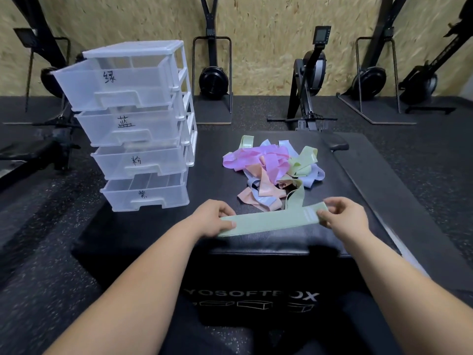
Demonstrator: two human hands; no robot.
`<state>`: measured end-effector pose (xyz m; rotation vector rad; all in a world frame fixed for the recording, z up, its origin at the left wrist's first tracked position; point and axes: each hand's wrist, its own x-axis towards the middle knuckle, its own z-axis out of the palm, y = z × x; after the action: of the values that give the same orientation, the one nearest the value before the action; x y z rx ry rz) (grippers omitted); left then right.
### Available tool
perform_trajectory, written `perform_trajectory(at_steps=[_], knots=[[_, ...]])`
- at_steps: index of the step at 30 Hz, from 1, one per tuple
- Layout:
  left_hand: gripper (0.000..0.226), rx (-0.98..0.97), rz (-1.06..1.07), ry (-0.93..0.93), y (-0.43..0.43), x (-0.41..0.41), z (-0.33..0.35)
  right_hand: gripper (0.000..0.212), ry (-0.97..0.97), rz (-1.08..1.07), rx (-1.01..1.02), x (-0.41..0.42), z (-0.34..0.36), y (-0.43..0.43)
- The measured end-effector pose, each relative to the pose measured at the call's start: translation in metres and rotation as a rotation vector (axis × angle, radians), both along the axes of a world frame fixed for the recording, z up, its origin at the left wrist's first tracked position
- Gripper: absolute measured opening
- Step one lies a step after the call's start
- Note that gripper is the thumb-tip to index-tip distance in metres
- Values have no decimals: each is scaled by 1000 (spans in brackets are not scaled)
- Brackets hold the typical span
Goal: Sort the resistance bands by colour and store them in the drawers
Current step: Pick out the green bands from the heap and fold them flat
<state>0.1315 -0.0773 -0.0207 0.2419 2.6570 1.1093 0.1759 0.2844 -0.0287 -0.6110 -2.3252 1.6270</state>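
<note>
**Green band stretched flat, folding judged as the step in hand**

Seen in the upper left of the frame: a clear plastic drawer unit [143,124] with four drawers, each with a handwritten label. Noted the top drawer [112,83], marked with the sign for green, pulled out further than the others and apparently empty.

Found in the lower middle: the left hand [217,219], closed in a pinch on the left end of the green band [268,222], thumb on top. Lay flat and straight on the black soft box [256,254], this band, near its front edge.

Observed above, in the centre right: the pile of bands [271,167], with pink, purple, peach and green mixed together. Reached down from it one loose green strip [297,198], touching the upper edge of the held band.

Further right: the right hand [343,219], closed likewise on the right end, fingers curled over it.

Judged best for this step:
- Kept both pinches firm and the band taut, to avoid twist.
- Slid the band free of the loose strip first, so as not to drag the pile.
- Folded end to end, edges matched, then carried up and left to the open top drawer.
</note>
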Motion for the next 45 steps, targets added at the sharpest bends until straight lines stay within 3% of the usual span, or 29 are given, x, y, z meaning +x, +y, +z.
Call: perform_trajectory(at_steps=[6, 13, 19, 23, 29, 33, 37, 45], knots=[[21, -81, 146, 87, 2, 4, -22, 28, -100, 53, 263, 17, -26, 4], [26, -77, 169, 104, 9, 13, -47, 32, -101, 169, 586, 26, -50, 8], [43, -80, 154, 123, 14, 6, -47, 34, -131, 231, 680, 13, -40, 9], [37, -83, 149, 203, 29, -1, -38, 28, -31, 283, 736, -5, -28, -5], [33, -149, 7, 234, 56, -6, -29, 55, -144, 350, 964, -28, -21, -46], [32, -162, -67, 230, 73, -10, -23, 32, -167, 349, 1182, -44, -16, -50], [26, -156, -142, 205, 80, -23, -9, 2, -117, 460, 1159, -66, 16, -22], [22, 73, -54, 181, 106, -61, 37, 27, 109, 382, 866, -102, 104, 12]])
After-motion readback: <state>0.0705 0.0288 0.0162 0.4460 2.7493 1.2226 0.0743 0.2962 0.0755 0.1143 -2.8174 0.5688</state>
